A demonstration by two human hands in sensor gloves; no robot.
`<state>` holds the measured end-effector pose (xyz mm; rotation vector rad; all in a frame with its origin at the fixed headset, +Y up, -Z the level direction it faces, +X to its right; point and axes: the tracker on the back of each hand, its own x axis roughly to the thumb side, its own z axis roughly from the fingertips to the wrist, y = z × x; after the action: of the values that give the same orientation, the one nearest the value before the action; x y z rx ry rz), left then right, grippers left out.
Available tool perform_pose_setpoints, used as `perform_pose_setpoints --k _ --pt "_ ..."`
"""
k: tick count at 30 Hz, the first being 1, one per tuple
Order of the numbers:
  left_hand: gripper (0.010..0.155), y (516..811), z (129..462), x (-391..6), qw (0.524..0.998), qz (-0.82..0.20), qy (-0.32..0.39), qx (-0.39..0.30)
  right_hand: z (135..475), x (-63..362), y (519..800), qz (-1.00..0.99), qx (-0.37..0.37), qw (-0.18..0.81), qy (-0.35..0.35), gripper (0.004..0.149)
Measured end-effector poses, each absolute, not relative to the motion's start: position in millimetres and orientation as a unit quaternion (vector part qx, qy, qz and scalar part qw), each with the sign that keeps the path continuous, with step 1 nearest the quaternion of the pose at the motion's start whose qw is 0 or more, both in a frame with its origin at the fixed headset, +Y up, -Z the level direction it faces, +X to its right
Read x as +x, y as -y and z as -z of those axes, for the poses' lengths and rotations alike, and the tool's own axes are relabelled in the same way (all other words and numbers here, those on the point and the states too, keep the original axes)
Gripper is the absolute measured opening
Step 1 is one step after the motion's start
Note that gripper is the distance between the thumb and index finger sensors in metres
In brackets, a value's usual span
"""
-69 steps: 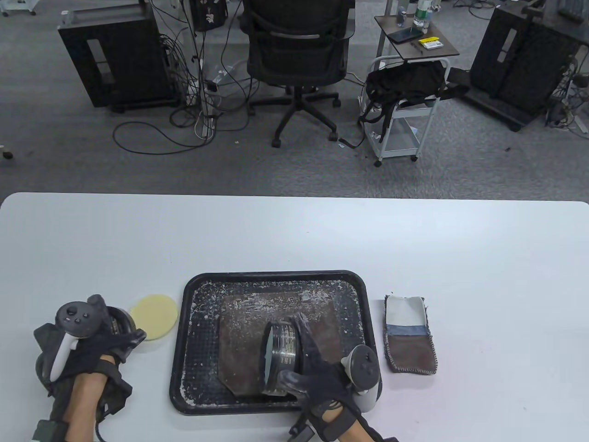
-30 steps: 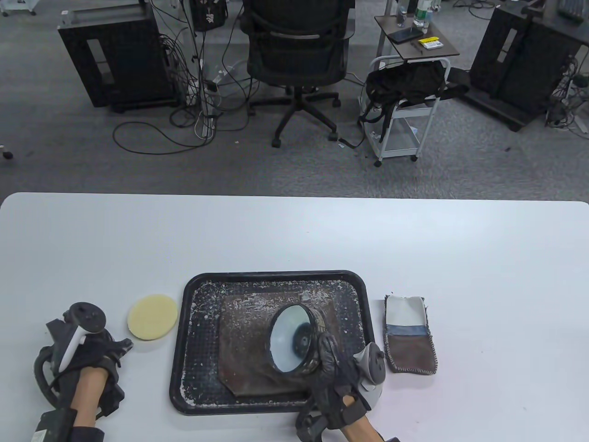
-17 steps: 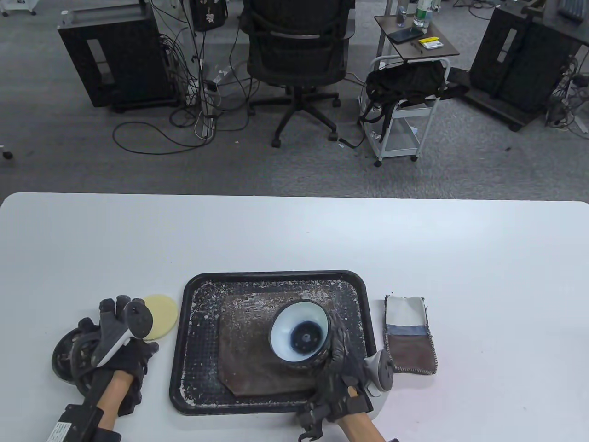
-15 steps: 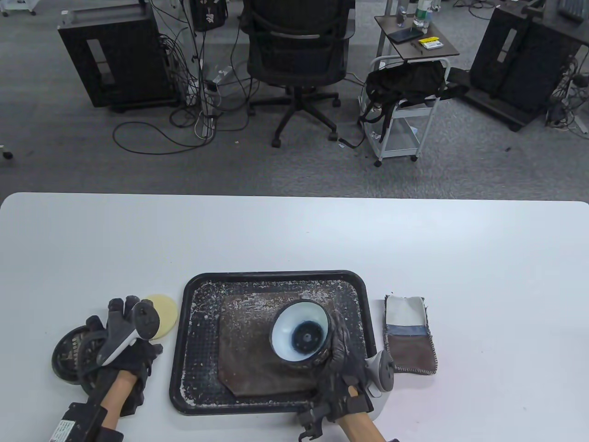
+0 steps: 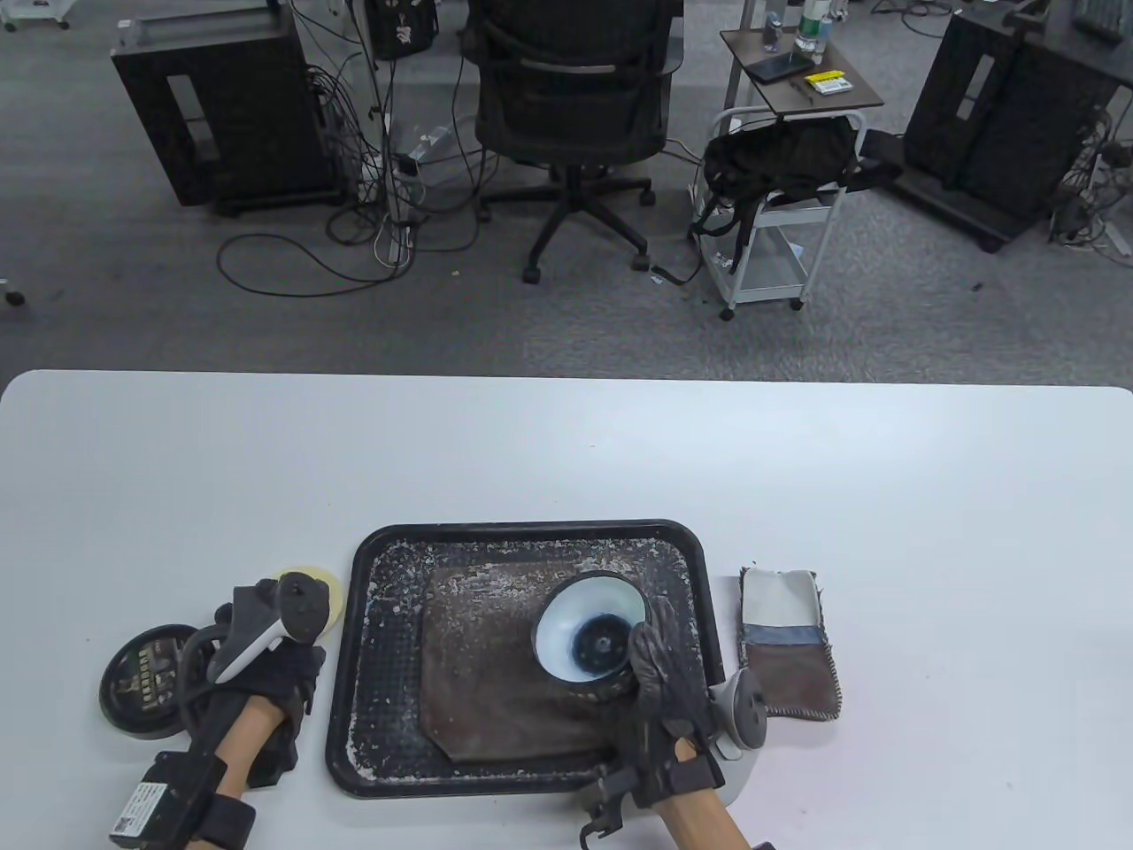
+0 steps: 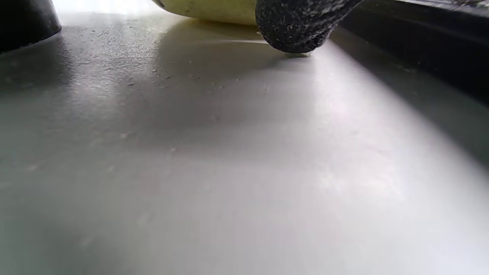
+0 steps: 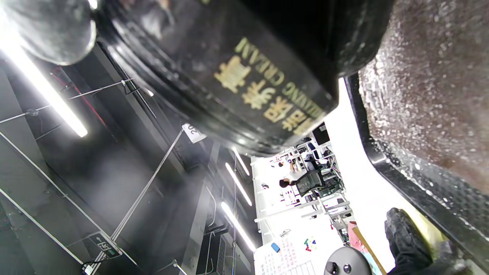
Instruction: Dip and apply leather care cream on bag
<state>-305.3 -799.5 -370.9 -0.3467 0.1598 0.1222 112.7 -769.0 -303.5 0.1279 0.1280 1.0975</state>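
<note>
A brown leather bag lies flat in the black tray, flecked with white cream. My right hand grips the open cream jar and holds it tilted above the bag, its white inside facing up and left. In the right wrist view the jar fills the top, over the bag. My left hand lies over the yellow sponge, fingers curled down on it. One fingertip touches the table at the rim of the sponge. The tracker hides most of the sponge.
The jar's black lid lies on the white table left of my left hand. A folded cloth of white, blue and brown lies right of the tray. An office chair and carts stand on the floor beyond the table.
My left hand has set the lid down and moved right onto the sponge, its fingers now curled down. My right hand has turned the jar mouth-up and shifted it slightly right.
</note>
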Motion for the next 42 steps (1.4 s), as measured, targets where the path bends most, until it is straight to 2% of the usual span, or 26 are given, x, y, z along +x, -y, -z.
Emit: perform_pose_setpoints --k 5,15,18,23,28,31,38,42 --pt "0.065 795.4 375.0 -307.9 0.982 -0.078 -0.093 -0.145 302.8 111.6 767.3 -0.542 0.049 0.837 -0.061 0.098" --pt "0.061 777.4 373.0 -308.1 0.987 -0.112 -0.105 -0.049 304.5 112.5 764.4 -0.567 0.047 0.821 -0.058 0.095" --pt "0.061 766.8 368.9 -303.9 0.988 -0.129 -0.086 -0.011 305.2 113.3 764.6 -0.570 0.047 0.819 -0.055 0.094" --pt "0.061 743.6 355.4 -282.3 0.988 -0.145 -0.017 0.060 306.3 114.3 765.8 -0.578 0.047 0.813 -0.049 0.094" --pt "0.061 725.0 337.6 -253.0 0.984 -0.142 0.064 0.092 307.4 113.5 768.6 -0.588 0.045 0.806 -0.056 0.094" --pt "0.061 718.0 325.1 -232.8 0.975 -0.162 0.114 0.098 307.1 111.9 770.3 -0.601 0.039 0.796 -0.062 0.094" --pt "0.060 716.2 297.4 -175.8 0.941 -0.237 0.235 0.059 306.4 107.2 772.7 -0.629 0.031 0.773 -0.071 0.093" --pt "0.060 717.5 285.7 -151.9 0.925 -0.228 0.296 0.074 306.0 102.9 774.4 -0.636 0.039 0.766 -0.088 0.093"
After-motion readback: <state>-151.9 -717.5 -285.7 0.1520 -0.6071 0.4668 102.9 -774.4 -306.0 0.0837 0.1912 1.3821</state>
